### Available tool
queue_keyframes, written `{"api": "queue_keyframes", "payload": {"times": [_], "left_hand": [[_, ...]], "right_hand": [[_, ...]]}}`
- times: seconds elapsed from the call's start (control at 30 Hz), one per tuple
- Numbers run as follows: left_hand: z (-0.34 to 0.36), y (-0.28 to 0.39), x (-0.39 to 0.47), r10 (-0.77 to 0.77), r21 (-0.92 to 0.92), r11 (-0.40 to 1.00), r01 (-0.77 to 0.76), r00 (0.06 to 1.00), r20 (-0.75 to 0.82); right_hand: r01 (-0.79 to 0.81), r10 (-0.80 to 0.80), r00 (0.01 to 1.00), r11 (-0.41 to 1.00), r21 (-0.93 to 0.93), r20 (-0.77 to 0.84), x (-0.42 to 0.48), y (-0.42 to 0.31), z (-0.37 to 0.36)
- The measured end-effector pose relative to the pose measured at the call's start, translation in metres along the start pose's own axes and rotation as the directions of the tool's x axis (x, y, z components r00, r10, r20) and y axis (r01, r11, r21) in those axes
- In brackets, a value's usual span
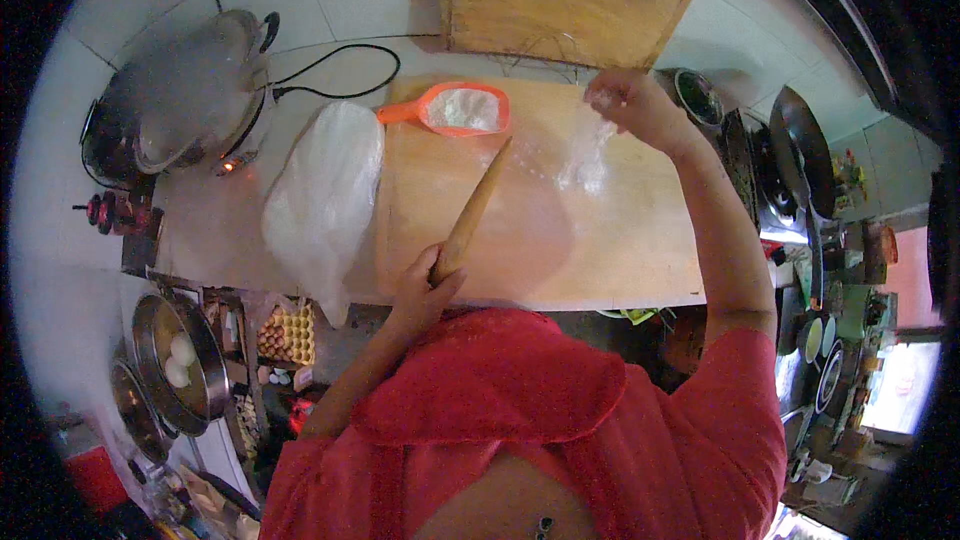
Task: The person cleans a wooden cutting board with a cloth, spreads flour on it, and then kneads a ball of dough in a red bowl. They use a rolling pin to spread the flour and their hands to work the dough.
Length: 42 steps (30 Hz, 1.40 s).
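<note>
My left hand (429, 286) is closed round the lower end of a tapered wooden rolling pin (478, 206), whose other tip points up and away over the wooden board (637, 255). Above the board's far right part is my right hand (630, 109), fingers bent and pointing down, with white powder, apparently flour (589, 169), falling and lying beneath it. Whether powder is still between those fingers is hard to see. An orange scoop (505, 109) full of white powder lies at the board's far left, its handle over the edge. Beside it rests a white plastic bag (322, 187).
A steaming electric pan (202, 90) with a black cord stands at the left. Against the wall leans another wooden board (562, 0). A wok (799, 157) is at the right. Lower left are a metal pan (214, 367) with white round pieces and an egg tray (300, 334).
</note>
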<state>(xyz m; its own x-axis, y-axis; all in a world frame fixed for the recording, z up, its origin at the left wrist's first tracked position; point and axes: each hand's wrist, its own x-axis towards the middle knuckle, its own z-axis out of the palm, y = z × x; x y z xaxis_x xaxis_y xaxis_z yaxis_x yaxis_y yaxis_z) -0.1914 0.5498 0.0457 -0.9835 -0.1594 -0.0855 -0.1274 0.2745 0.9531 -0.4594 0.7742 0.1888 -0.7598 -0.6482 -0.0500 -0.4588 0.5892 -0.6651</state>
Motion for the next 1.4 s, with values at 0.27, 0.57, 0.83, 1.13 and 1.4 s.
{"api": "queue_keyframes", "payload": {"times": [0.27, 0.57, 0.83, 1.13, 1.4], "left_hand": [[0.017, 0.007, 0.010, -0.064, -0.056, 0.996, 0.071, 0.990, 0.122], [0.022, 0.014, 0.005, -0.090, -0.128, 0.987, 0.099, 0.993, 0.078], [0.019, -0.001, 0.005, -0.142, -0.111, 0.983, 0.148, 0.988, 0.060], [0.023, 0.002, 0.007, -0.037, -0.045, 0.998, 0.038, 0.999, 0.019], [0.025, 0.016, 0.008, -0.105, -0.174, 0.978, 0.111, 0.993, 0.046]], "right_hand": [[-0.053, 0.059, 0.995, 0.995, -0.083, 0.079, -0.059, 0.052, -0.006], [-0.048, 0.022, 0.998, 0.847, -0.530, -0.055, -0.068, 0.217, 0.092], [0.034, 0.044, 0.993, 0.795, -0.606, 0.114, -0.064, 0.058, 0.233], [-0.405, 0.325, 0.914, 0.760, -0.507, -0.243, -0.098, 0.155, 0.153], [-0.099, 0.140, 0.990, 0.794, -0.600, 0.023, -0.035, 0.070, 0.219]]}}
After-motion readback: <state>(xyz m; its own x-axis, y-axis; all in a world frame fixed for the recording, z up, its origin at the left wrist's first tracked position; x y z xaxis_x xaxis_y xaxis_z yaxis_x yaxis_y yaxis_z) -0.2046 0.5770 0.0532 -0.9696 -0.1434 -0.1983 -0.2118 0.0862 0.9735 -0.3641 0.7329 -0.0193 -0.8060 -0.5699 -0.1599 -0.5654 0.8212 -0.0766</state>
